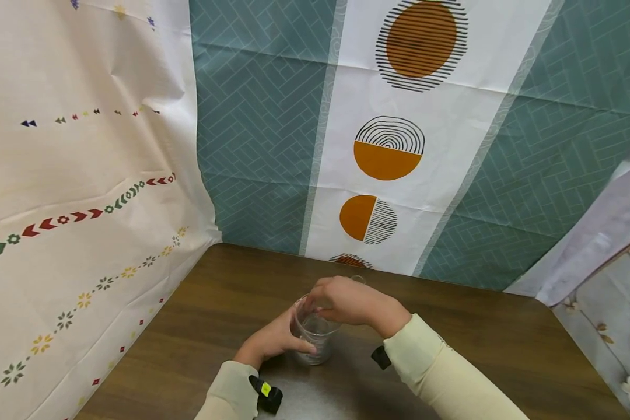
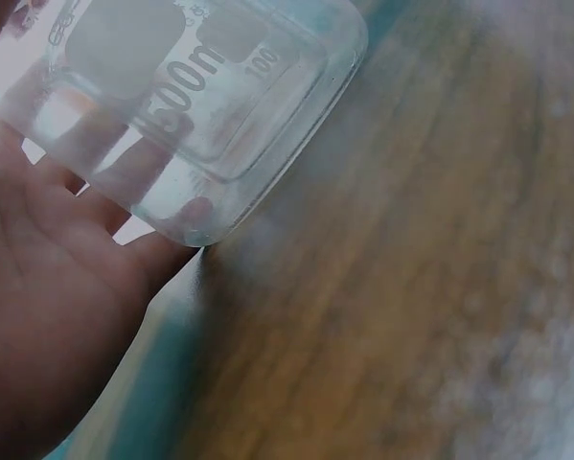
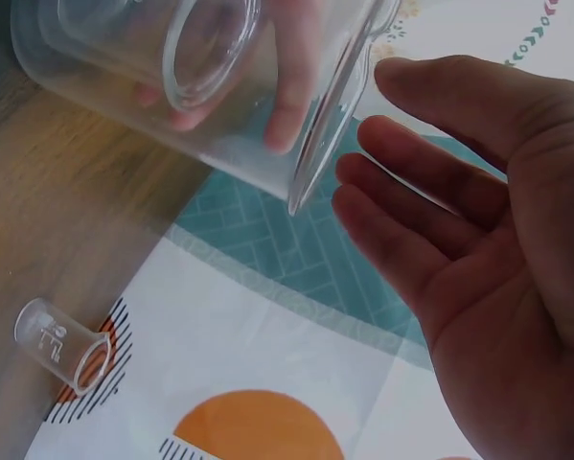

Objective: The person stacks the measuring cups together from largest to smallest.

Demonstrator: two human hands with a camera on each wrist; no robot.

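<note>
A large clear beaker (image 1: 317,344) with "500m" printed on it stands on the table in the head view. My left hand (image 1: 275,338) holds its side, the fingers spread around the far wall and the thumb along the front. A smaller beaker lies within it, its round rim (image 3: 176,77) showing through the wall in the right wrist view; a "100" mark (image 2: 263,65) shows in the left wrist view. Over the large beaker's mouth is my right hand (image 1: 346,300), fingers slightly bent and apart at the rim, with nothing between them.
A small clear beaker (image 3: 57,345) with white print stands at the table's back edge, mostly hidden behind the right hand in the head view. The brown wooden table (image 1: 451,350) meets a patterned cloth (image 1: 262,175) at the back and a white cloth (image 1: 110,262) at left.
</note>
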